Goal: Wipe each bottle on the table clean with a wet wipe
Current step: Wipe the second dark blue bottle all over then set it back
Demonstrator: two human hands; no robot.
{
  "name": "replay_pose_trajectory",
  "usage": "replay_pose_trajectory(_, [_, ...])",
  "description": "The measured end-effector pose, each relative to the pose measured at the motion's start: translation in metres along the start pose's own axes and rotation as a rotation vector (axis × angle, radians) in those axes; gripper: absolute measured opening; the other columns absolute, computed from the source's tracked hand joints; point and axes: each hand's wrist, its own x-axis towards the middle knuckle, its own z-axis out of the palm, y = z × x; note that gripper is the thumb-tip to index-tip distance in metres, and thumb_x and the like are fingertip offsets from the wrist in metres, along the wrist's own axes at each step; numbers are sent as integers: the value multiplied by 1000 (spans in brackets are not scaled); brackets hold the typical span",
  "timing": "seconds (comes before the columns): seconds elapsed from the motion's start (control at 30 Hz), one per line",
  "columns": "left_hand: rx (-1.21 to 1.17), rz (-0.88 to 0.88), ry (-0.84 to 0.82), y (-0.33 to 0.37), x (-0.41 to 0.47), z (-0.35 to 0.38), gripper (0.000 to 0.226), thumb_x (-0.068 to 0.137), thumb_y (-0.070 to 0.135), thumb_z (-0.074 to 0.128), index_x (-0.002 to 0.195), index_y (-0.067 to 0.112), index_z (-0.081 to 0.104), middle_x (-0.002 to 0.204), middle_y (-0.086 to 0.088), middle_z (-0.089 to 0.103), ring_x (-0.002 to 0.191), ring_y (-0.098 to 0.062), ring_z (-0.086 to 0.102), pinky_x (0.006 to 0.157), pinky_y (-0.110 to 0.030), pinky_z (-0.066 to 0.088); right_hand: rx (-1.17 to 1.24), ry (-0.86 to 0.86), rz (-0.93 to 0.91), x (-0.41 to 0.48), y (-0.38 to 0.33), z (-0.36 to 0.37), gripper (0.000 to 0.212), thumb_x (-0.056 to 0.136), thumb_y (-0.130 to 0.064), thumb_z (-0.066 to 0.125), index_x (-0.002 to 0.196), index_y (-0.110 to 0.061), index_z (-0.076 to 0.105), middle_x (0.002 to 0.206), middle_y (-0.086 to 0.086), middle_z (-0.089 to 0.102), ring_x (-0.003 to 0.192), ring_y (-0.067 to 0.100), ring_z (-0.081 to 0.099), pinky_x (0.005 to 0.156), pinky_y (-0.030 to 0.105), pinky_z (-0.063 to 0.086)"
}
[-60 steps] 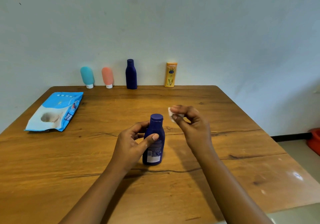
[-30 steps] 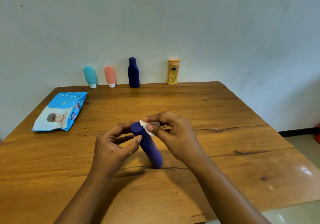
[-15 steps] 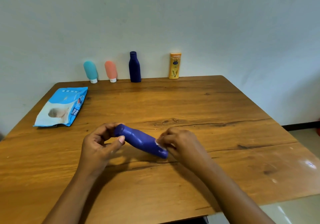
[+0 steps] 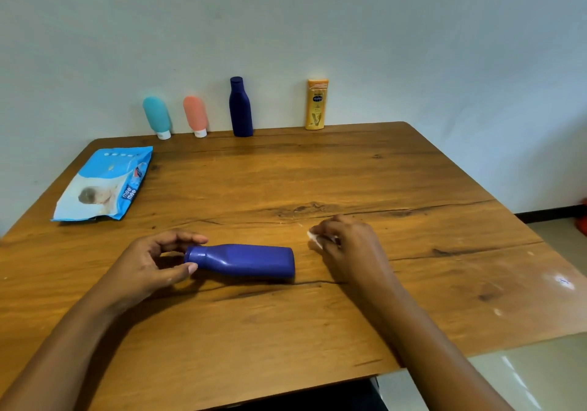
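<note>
A small dark blue bottle lies on its side on the wooden table, cap to the left. My left hand pinches its cap between thumb and fingers. My right hand is just right of the bottle's base, apart from it, fingers curled round a small white wet wipe. Along the wall stand a teal tube, a pink tube, a tall dark blue bottle and a yellow bottle.
A blue and white wet wipe pack lies flat at the table's left edge. The table's right and near edges drop to a pale tiled floor. A red object sits on the floor at far right.
The bottle went from upright, to tilted while the wipe rubbed down from cap to base, to lying flat. My right hand has come off it and moved right with the wipe.
</note>
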Motion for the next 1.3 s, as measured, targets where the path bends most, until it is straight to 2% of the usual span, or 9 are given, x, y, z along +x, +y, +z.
replay_pose_trajectory(0.1, [118,-41,-119,2,7,-6,49,53,43,76,101,51,64,108,28,63,101,11,56,87,-19,40,96,39,61,0,0,-5,21,90,-14,59,109,-17,67,106,-6,62,94,4,56,84,20,47])
replay_pose_trajectory(0.3, [502,88,-307,28,23,20,85,38,91,54,116,60,42,118,39,43,108,21,39,83,-8,33,214,79,75,-2,-4,1,21,88,-13,62,107,-21,68,100,-8,61,92,1,55,80,18,47])
replay_pose_trajectory(0.4, [760,239,-426,42,31,53,93,52,84,58,134,53,26,130,28,37,113,12,33,90,-11,31,274,95,63,0,-6,2,21,88,-13,62,106,-21,68,100,-9,62,94,0,56,81,20,48])
replay_pose_trajectory(0.5, [934,301,-414,46,41,78,84,70,63,66,141,35,31,131,14,46,116,-3,40,96,-22,37,313,97,37,3,-7,3,21,87,-11,62,106,-19,68,103,-7,63,96,0,56,83,21,49])
replay_pose_trajectory(0.6, [787,261,-375,51,45,78,73,69,53,74,132,31,46,121,15,52,109,2,47,87,-11,38,353,92,43,4,-6,2,22,87,-12,63,106,-21,66,105,-11,64,97,-3,55,81,19,49])
replay_pose_trajectory(0.77, [130,234,-97,67,33,67,60,59,34,82,109,50,53,104,36,53,94,30,45,71,2,41,550,206,14,13,-22,-36,23,86,-6,63,102,-22,67,104,-10,65,97,-1,58,77,16,49])
replay_pose_trajectory(0.9, [-27,317,43,72,26,64,64,50,61,78,109,64,52,112,38,57,107,15,52,80,-2,43,397,192,-219,21,-59,-62,24,86,-4,62,106,-16,68,106,-3,64,99,6,59,81,24,52])
replay_pose_trajectory(1.07, [-118,449,114,70,19,69,62,60,52,78,118,37,58,117,15,64,111,-5,59,85,-9,45,16,207,-428,14,-89,-45,28,78,1,67,105,-7,68,100,9,66,91,19,60,71,30,54])
replay_pose_trajectory(1.3, [-185,403,184,57,17,66,72,51,62,78,118,52,55,120,24,61,115,1,55,90,-11,45,133,30,-437,-3,-76,-61,24,81,-8,56,98,-16,72,90,0,69,81,14,65,66,34,54])
